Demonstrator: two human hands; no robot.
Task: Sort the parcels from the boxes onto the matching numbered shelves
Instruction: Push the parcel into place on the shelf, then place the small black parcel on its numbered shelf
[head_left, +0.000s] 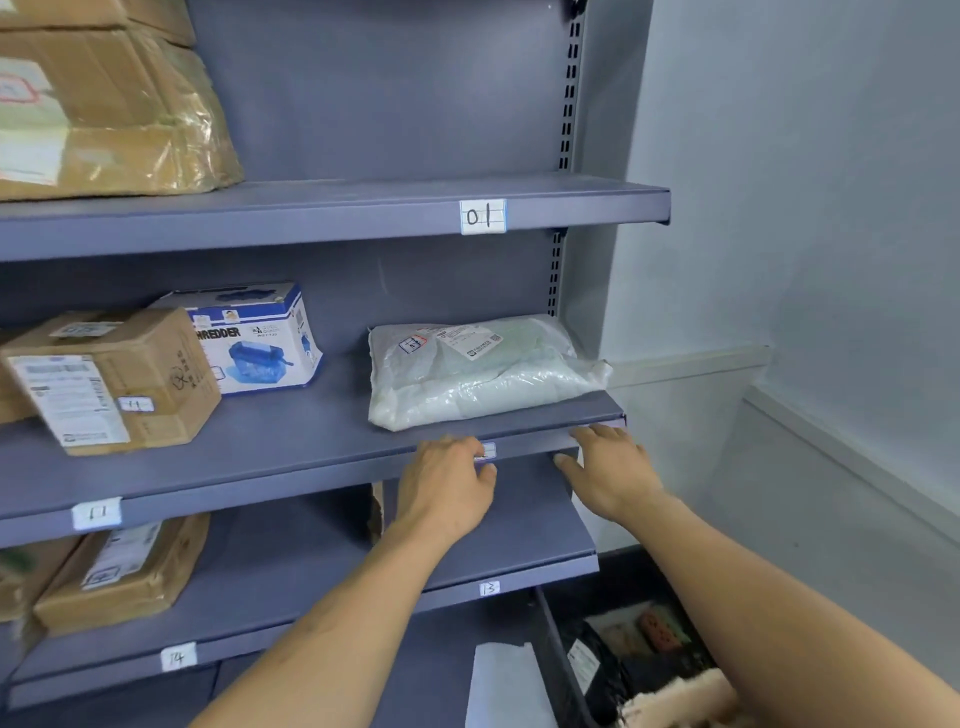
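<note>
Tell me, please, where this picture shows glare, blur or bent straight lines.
Head view: glare shines on the tape-wrapped cardboard box at upper left; the wide lens slightly bends the shelf edge beside the 01 label; the brown parcel at left is blurred, its print unreadable; the left hand covers part of a small shelf label; lighting is even, shadows soft.

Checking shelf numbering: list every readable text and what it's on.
"01": top shelf label
"11": middle shelf's left label
"13": lower shelf's right label
"14": lower shelf's left label
"HREDDER": blue-white box
"11": brown box sticker
White bag's label: blurred.
Label behind left hand: mostly covered.
</note>
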